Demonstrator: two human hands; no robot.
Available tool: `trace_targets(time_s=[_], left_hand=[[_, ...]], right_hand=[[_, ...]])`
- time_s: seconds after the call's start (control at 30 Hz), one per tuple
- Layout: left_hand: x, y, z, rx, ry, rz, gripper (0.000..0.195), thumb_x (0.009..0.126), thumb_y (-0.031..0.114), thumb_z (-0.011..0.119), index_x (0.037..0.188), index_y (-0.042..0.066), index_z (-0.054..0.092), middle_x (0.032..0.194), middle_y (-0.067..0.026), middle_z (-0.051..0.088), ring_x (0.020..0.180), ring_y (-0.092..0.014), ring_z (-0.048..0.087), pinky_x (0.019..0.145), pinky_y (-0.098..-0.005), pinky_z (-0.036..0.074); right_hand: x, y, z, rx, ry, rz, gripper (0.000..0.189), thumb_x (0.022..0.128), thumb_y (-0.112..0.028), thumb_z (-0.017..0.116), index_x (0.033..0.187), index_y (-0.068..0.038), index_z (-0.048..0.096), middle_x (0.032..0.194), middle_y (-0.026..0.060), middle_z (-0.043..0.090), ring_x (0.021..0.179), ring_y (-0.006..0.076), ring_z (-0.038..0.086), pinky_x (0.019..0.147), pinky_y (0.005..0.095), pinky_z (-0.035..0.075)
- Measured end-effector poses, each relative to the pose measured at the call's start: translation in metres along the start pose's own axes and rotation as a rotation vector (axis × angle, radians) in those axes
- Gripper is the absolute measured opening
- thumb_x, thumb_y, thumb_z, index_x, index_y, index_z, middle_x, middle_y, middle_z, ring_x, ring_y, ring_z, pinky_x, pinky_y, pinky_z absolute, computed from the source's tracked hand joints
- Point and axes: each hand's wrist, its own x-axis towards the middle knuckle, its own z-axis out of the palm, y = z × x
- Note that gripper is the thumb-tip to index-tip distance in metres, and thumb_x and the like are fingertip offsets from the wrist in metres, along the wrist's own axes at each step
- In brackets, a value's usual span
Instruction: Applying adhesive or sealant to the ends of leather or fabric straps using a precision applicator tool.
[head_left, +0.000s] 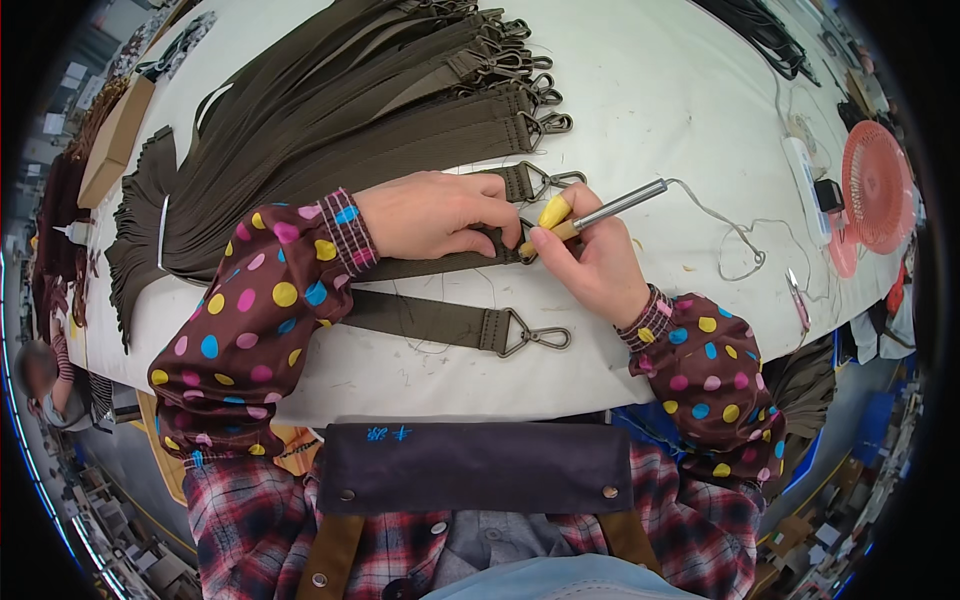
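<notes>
My left hand (435, 214) holds the end of a dark olive webbing strap (442, 263) on the table, its thumb and fingers near the stitched end. My right hand (596, 262) grips a corded pen-shaped tool (622, 202) with a metal barrel and a tan lower part. Its lower end is at the strap's hardware; the exact contact is hidden. Yellow wrapping (554, 212) covers one right fingertip. Just beyond the left hand lies another strap's metal snap hook (555, 180). Nearer my body, a separate strap (420, 319) lies flat with its snap hook (536, 337) pointing right.
A tied bundle of olive straps (300, 142) spreads across the table's left and far side. To the right are the tool's cord (720, 210), a white power strip (806, 187), a pink plastic fan (874, 187) and thread snips (798, 300). A person (56, 382) is at far left.
</notes>
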Motion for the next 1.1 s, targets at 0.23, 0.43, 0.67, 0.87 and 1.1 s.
trace_targets(time_s=[0.23,0.43,0.67,0.87,1.1], left_hand=[[0.007,-0.007,0.0,-0.018,-0.091,0.014,0.009,0.083,0.017,0.061,0.091,0.014,0.058,0.089,-0.0043,0.049,0.078,-0.022,0.056,0.067,-0.035,0.044],[0.006,-0.008,0.001,-0.085,-0.041,0.03,0.007,0.084,0.018,0.06,0.088,0.013,0.058,0.088,-0.0035,0.049,0.079,-0.022,0.056,0.068,-0.035,0.044],[0.015,-0.009,0.0,-0.042,-0.099,0.011,0.007,0.085,0.02,0.058,0.088,0.013,0.057,0.088,-0.0033,0.049,0.078,-0.022,0.056,0.067,-0.035,0.045],[0.013,-0.009,0.007,0.01,-0.027,-0.024,0.009,0.087,0.023,0.055,0.089,0.014,0.055,0.088,-0.0031,0.05,0.077,-0.023,0.057,0.067,-0.0352,0.045],[0.012,-0.008,0.008,0.014,0.004,-0.021,0.009,0.087,0.023,0.055,0.09,0.014,0.054,0.088,-0.0027,0.05,0.077,-0.023,0.057,0.066,-0.035,0.045]], right_hand=[[-0.002,0.0,-0.002,-0.027,-0.012,0.003,0.019,0.084,-0.011,0.061,0.086,-0.003,0.045,0.067,0.0022,0.058,0.054,0.0051,0.049,0.048,0.0217,0.038],[-0.001,0.002,-0.001,-0.039,-0.015,-0.001,0.02,0.084,-0.012,0.062,0.086,-0.003,0.045,0.067,0.0021,0.057,0.053,0.0051,0.048,0.048,0.0218,0.038],[-0.001,0.002,-0.001,-0.016,-0.015,0.0,0.02,0.083,-0.013,0.063,0.086,-0.004,0.045,0.067,0.0005,0.057,0.054,0.0045,0.046,0.048,0.0212,0.037],[-0.001,0.003,-0.001,-0.075,-0.017,-0.026,0.021,0.083,-0.013,0.063,0.086,-0.004,0.045,0.065,0.0006,0.054,0.054,0.0053,0.047,0.048,0.022,0.037],[-0.001,0.005,0.0,-0.07,-0.01,-0.032,0.021,0.083,-0.013,0.064,0.086,-0.004,0.046,0.066,0.0019,0.053,0.053,0.0069,0.047,0.048,0.0228,0.038]])
